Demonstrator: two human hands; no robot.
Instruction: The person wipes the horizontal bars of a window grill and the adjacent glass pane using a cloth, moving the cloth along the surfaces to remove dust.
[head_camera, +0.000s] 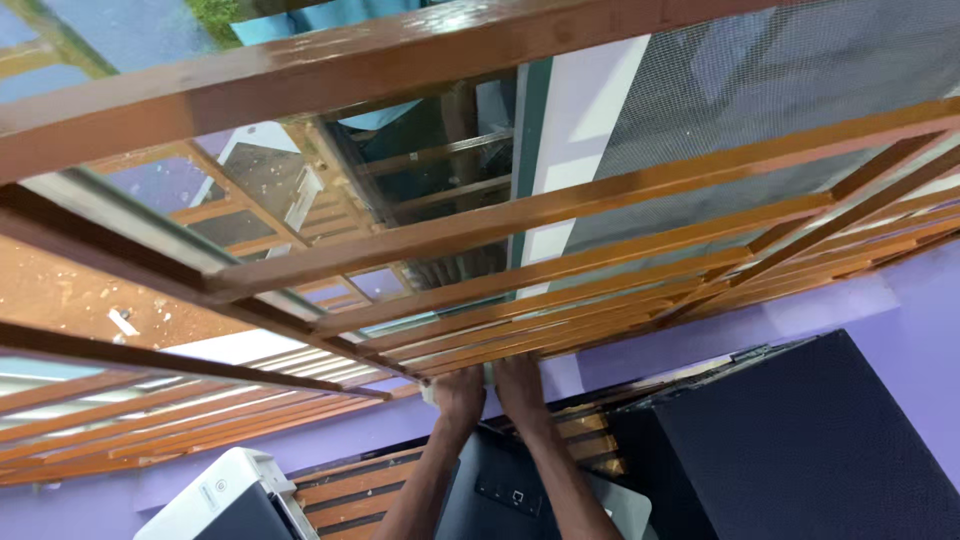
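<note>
Left hand and right hand: raised against brown window bars; finger state cannot be told. Below: white printer, black box.

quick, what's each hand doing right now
Left hand: raised against the brown wooden slats, something pale beside it; grip cannot be told.
Right hand: pressed to the same slats; open or closed cannot be told.
</note>
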